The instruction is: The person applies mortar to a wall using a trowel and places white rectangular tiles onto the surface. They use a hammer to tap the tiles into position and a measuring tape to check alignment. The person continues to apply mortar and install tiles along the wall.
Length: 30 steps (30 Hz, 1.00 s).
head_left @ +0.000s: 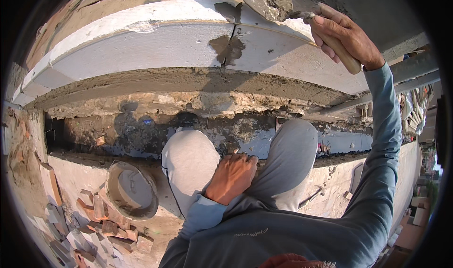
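the vertical joint (230,45) between the two white blocks (155,46) has grey mortar smeared over its middle and a dab at its top edge, but a thin dark crack shows between those patches, so by my reading the filling is only partly done and not yet smoothed. the bed of mortar under the blocks looks rough and untrimmed.

the right hand (347,34) is raised high with the arm nearly straight, fingers wrapped tight around the wooden handle of a trowel (264,1); its blade, loaded with wet mortar, sits above and just right of the joint, probably resting on the block top, though the rim distortion makes contact hard to judge. the left hand (232,176) lies loosely curled, holding nothing, on the left knee. a mortar pan (131,190) sits low to the left among broken bricks (101,221).
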Each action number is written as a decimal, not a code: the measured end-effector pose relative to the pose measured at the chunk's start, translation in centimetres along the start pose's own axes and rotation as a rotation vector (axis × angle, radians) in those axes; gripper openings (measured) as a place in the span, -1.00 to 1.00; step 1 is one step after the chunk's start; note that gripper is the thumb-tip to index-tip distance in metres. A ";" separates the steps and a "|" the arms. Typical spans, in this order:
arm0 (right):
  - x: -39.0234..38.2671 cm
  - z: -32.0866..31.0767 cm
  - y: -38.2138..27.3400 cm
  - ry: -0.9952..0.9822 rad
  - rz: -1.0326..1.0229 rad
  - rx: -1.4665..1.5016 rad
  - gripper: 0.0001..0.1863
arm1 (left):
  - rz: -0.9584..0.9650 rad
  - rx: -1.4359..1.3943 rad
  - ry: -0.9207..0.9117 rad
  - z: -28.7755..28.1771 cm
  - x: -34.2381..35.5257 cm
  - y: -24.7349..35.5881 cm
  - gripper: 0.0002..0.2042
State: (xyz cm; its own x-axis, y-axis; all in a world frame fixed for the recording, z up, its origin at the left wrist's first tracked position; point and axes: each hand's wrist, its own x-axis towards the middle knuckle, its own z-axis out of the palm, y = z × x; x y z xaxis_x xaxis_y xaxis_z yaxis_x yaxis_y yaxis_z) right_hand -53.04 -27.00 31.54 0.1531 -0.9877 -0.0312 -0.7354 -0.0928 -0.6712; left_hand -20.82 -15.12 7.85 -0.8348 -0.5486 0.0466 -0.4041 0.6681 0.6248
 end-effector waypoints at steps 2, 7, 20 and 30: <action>3.2 -0.2 -0.8 -0.011 0.014 -0.180 -0.56 | -0.037 -0.001 -0.020 -0.3 0.2 0.1 -0.75; 3.3 -3.3 0.1 -0.145 0.202 -0.405 -0.34 | -0.048 -0.016 0.011 -0.6 -0.7 -0.5 -0.75; -10.1 1.5 -2.2 -0.084 0.242 -0.424 -0.60 | -0.024 -0.080 0.027 -0.3 -1.1 -1.3 -0.77; -5.5 15.8 1.5 0.404 -0.131 -1.068 -0.67 | 0.010 -0.052 0.061 -0.7 -1.6 -0.3 -0.76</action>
State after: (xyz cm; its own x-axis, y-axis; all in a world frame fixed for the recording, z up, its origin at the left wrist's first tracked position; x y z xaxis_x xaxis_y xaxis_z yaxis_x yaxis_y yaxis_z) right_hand -44.51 -19.67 18.98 0.1891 -0.9129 0.3617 -0.9434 -0.0667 0.3250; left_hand -19.14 -14.77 8.14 -0.8137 -0.5727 0.0996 -0.3744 0.6474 0.6639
